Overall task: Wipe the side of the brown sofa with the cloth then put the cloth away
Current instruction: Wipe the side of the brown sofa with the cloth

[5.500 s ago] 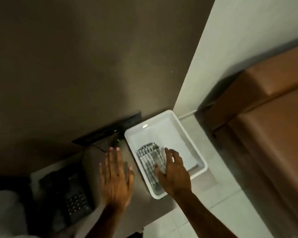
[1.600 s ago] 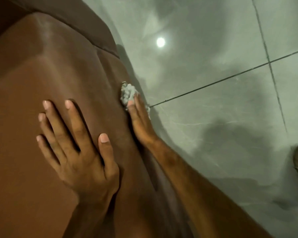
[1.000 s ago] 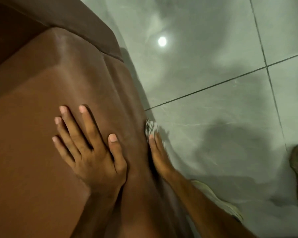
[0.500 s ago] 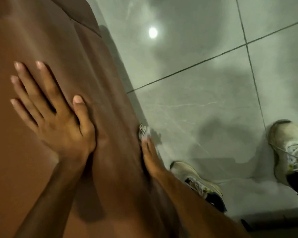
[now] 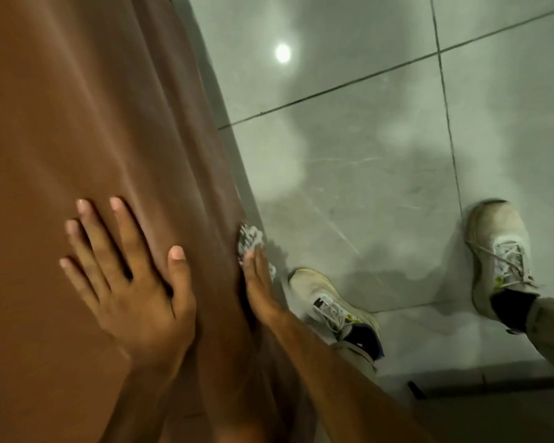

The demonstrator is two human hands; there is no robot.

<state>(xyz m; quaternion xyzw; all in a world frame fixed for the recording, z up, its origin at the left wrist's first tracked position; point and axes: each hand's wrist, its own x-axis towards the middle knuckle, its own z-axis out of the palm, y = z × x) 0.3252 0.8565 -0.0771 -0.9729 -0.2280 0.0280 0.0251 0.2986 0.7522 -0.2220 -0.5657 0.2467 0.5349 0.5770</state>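
Observation:
The brown sofa [image 5: 87, 107] fills the left half of the view, and I look down over its top and outer side. My left hand [image 5: 125, 276] lies flat on the top with fingers spread, holding nothing. My right hand [image 5: 261, 284] presses a grey-and-white patterned cloth [image 5: 248, 238] flat against the sofa's side, just below the top edge. Only a bunched part of the cloth shows past my fingertips; the rest is under the hand.
Glossy grey floor tiles [image 5: 381, 161] with dark grout lines spread to the right of the sofa. My two pale sneakers stand there, one [image 5: 330, 302] close to the sofa's side and one [image 5: 499, 251] farther right.
Over the last second my right hand has slid the cloth along the sofa's side toward me. My left hand stays flat on top. The view has tilted down and both shoes now show.

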